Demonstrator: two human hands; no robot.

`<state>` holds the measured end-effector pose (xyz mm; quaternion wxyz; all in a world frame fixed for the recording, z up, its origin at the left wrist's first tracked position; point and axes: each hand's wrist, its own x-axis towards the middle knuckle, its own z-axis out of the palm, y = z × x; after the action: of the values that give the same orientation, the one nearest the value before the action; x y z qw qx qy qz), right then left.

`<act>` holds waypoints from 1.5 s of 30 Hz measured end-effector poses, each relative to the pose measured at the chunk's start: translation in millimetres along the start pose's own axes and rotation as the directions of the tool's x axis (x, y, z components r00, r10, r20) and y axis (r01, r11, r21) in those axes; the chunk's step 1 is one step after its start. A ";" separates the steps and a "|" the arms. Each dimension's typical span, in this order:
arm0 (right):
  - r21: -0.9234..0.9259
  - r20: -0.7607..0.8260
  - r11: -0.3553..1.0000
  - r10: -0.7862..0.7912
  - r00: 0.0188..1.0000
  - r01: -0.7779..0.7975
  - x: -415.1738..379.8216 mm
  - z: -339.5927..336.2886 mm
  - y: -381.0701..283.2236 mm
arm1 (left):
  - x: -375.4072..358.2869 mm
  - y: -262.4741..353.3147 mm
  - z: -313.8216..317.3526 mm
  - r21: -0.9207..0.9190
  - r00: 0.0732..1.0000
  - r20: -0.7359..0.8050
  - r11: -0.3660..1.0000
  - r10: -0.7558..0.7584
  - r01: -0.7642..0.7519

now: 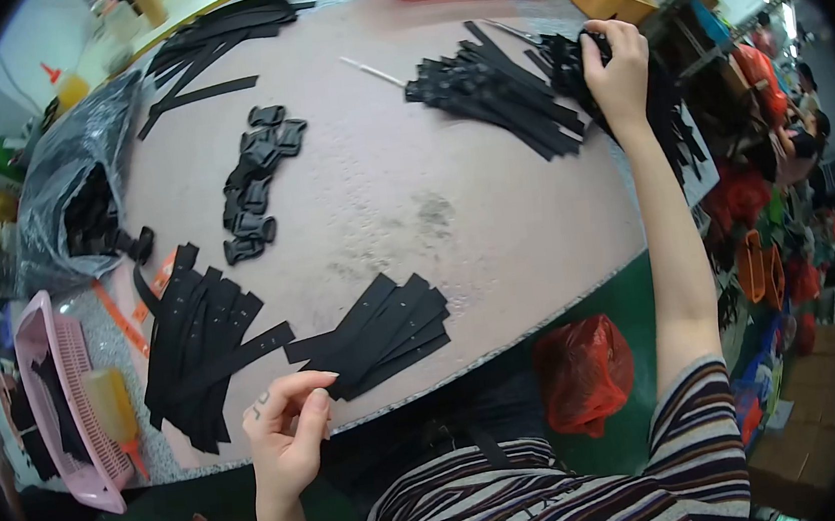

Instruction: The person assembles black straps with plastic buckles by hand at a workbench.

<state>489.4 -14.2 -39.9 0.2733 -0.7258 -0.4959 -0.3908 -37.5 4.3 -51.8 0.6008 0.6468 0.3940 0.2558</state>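
So the left hand point(285, 429) is at the near edge of the table point(358, 166), thumb and index finger close together with just a narrow gap, right at the near left end of a fan of black straps point(389, 331). Can't tell if they're pinching one. That fan spreads away to the right of the fingertips, and a taller strap pile point(195, 347) sits just left of it. Right hand's point(619, 75) reaching way over to the far right, fingers curled onto a dark bundle point(663, 121), grip hidden. Just left of it there's another strap bunch point(502, 97).
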 end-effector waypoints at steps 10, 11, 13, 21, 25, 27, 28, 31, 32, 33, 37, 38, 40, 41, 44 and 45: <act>0.661 0.467 0.728 -0.213 0.858 -0.179 -18.0 76.2 -305.7 | 18.4 10.6 26.8 0.123 0.961 0.146 0.960 0.234 -0.252; 0.606 0.558 0.746 -0.152 0.816 -0.275 -16.2 82.7 -316.4 | 15.3 8.2 24.6 0.122 0.963 0.153 0.962 0.223 -0.242; 0.609 0.634 0.696 -0.139 0.760 -0.381 -14.4 88.6 -313.0 | 6.8 4.7 16.8 0.108 0.973 0.152 0.975 0.176 -0.194; 0.664 0.745 0.268 -0.164 0.646 -0.698 -36.3 14.3 -277.1 | 30.0 -12.8 -37.1 0.718 0.892 -0.106 0.654 0.440 -0.237; 0.428 0.822 -0.008 -0.411 0.393 -0.904 -58.7 -56.2 -280.2 | 41.4 -6.7 -41.6 0.804 0.960 -0.020 0.574 0.281 -0.151; 0.341 0.826 -0.019 -0.471 0.309 -0.940 -63.7 -76.5 -277.7 | 45.2 -3.9 -43.3 0.832 0.956 0.043 0.519 0.290 -0.195; 0.287 0.851 -0.039 -0.448 0.274 -0.957 -68.6 -81.3 -276.8 | 45.1 -3.5 -40.2 0.762 0.941 -0.018 0.614 0.339 -0.207; 0.250 0.887 -0.026 -0.394 0.240 -0.968 -70.8 -91.3 -275.1 | 42.1 4.7 -25.3 0.553 0.856 -0.158 0.763 0.492 -0.336; 0.268 0.891 -0.012 -0.377 0.252 -0.963 -71.3 -93.1 -276.0 | 37.5 16.4 -22.0 0.467 0.890 -0.120 0.816 0.439 -0.340; 0.289 0.892 0.004 -0.363 0.268 -0.957 -71.5 -93.8 -278.1 | 35.1 21.1 -18.2 0.456 0.888 -0.091 0.811 0.451 -0.365; 0.406 0.876 0.060 -0.309 0.370 -0.912 -73.2 -99.8 -283.2 | 33.2 24.6 -2.8 0.567 0.845 -0.068 0.718 0.530 -0.404; 0.440 0.867 0.096 -0.303 0.395 -0.893 -74.7 -100.8 -283.4 | 32.3 24.9 -1.0 0.599 0.841 -0.065 0.695 0.537 -0.398; 0.538 0.832 0.171 -0.267 0.487 -0.825 -78.3 -101.6 -284.2 | 30.1 26.2 1.6 0.671 0.828 -0.031 0.626 0.560 -0.398; 0.597 0.799 0.211 -0.240 0.551 -0.774 -80.5 -101.2 -285.3 | 26.9 28.7 3.4 0.706 0.828 -0.014 0.592 0.561 -0.389; 0.722 0.687 0.310 -0.216 0.694 -0.619 -83.9 -102.4 -289.9 | 21.5 31.0 7.7 0.744 0.838 0.014 0.554 0.546 -0.374; 0.754 0.646 0.337 -0.219 0.731 -0.564 -84.7 -102.8 -291.4 | 20.9 31.4 8.4 0.748 0.842 0.019 0.551 0.539 -0.370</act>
<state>169.8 -33.1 -52.1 0.4846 -0.5767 -0.5977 0.2743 -12.7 17.6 -25.2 0.1604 0.8785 0.3417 0.2930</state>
